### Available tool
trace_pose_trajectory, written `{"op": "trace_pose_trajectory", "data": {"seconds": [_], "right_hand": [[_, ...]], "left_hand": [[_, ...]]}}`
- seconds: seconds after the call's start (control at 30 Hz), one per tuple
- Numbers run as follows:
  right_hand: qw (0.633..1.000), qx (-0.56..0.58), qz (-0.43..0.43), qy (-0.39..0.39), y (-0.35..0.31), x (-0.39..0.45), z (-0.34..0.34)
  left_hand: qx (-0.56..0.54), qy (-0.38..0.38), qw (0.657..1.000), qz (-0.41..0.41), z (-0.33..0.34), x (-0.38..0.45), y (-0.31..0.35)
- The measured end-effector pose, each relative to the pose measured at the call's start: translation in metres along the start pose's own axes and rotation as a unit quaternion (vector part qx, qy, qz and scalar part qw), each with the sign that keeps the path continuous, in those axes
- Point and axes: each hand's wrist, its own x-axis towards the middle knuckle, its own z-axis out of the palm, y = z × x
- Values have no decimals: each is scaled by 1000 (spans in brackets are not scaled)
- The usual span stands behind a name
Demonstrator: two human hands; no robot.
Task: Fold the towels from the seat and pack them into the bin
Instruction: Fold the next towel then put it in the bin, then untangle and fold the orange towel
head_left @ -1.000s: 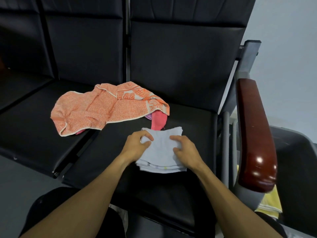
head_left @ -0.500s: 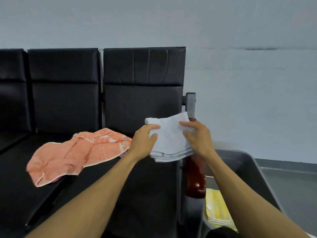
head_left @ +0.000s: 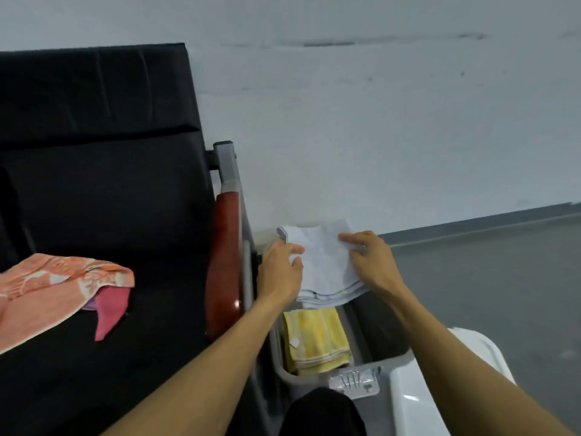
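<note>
The folded pale blue towel (head_left: 327, 265) is held in the air over the grey bin (head_left: 317, 377), which stands on the floor just beside the seat's (head_left: 151, 309) red-brown armrest (head_left: 224, 265). The left hand (head_left: 280, 272) grips the towel's left edge, thumb on top and fingers curled beneath, and the right hand (head_left: 371, 262) pinches its right edge the same way, so the stacked layers face the person. Directly below, inside the bin, lies a folded yellow towel (head_left: 316, 339) with pale stripes and a small white tag. On the black seat, well apart from the bin, an unfolded orange patterned towel (head_left: 47, 287) lies crumpled, with a pink cloth (head_left: 110, 311) poking out from under its right end.
</note>
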Motion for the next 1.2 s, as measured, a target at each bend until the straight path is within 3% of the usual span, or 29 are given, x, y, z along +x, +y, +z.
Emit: {"op": "trace_pose_trajectory", "data": {"seconds": [0.3,0.6,0.77,1.0,1.2], "right_hand": [[984,-81,59,-149,118,-15,49],[976,-74,101,-176,167,-3,104],[951,-146,163,-219,180,0,125],[966,-116,150,-176,158,3,125],[977,-106,110,-148,102,8,96]], "left_hand": [[92,-132,982,-97,106,-16,-77],[126,-97,971,-178,149,-7,-118],[157,-123,946,-257,156,-7,-129],[147,-118,956,-223,149,-2,-112],[120,-81,979,-145,103,11,-67]]}}
